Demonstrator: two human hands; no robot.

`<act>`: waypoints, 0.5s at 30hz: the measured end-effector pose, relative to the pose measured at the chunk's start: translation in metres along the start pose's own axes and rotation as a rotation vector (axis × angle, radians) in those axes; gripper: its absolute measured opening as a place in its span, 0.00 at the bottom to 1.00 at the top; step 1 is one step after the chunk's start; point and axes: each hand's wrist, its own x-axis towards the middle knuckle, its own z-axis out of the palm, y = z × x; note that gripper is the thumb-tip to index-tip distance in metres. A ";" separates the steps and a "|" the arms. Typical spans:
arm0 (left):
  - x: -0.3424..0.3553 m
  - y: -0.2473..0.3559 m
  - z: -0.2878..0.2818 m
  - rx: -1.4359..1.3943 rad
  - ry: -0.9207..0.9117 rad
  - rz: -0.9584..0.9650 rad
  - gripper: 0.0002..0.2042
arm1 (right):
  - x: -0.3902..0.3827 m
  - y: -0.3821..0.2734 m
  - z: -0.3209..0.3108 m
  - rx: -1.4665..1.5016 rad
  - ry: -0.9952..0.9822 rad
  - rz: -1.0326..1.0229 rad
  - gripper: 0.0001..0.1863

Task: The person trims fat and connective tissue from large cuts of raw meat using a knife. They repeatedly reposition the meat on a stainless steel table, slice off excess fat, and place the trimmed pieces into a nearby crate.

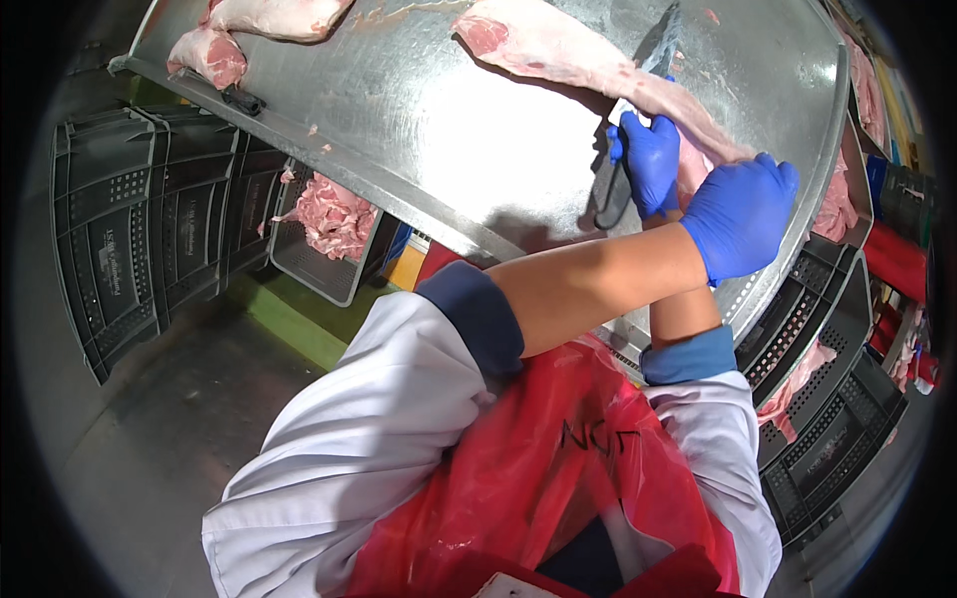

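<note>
My forearms cross, the left passing over the right. My left hand (743, 214), in a blue glove, is closed on the narrow right end of a long pale-pink piece of meat (568, 55). Just left of it, my right hand (650, 164), also blue-gloved, holds a knife (612, 189) by its dark handle. A blade shows past the meat's far edge; the meat hides the stretch between. Part of the meat lies between my hands, and its thick end rests on the metal table (389, 130).
More meat pieces (279, 15) lie at the table's far left, beside a small dark object (242, 100). A grey crate (344, 284) of trimmings stands below the left edge, near stacked dark crates (110, 229). More crates (832, 429) with meat stand at the right.
</note>
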 end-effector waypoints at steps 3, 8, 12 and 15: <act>0.009 -0.003 -0.013 -0.029 0.046 -0.027 0.15 | -0.057 0.036 0.042 0.087 0.019 -0.020 0.43; -0.004 0.013 -0.020 -0.089 0.081 0.039 0.17 | -0.009 0.016 0.050 0.065 0.030 -0.169 0.21; 0.002 0.014 -0.030 -0.191 0.093 0.050 0.17 | -0.024 0.021 0.081 0.006 0.028 -0.053 0.34; 0.001 0.011 -0.043 -0.211 0.181 0.076 0.16 | -0.051 0.089 0.119 -0.010 0.073 -0.299 0.40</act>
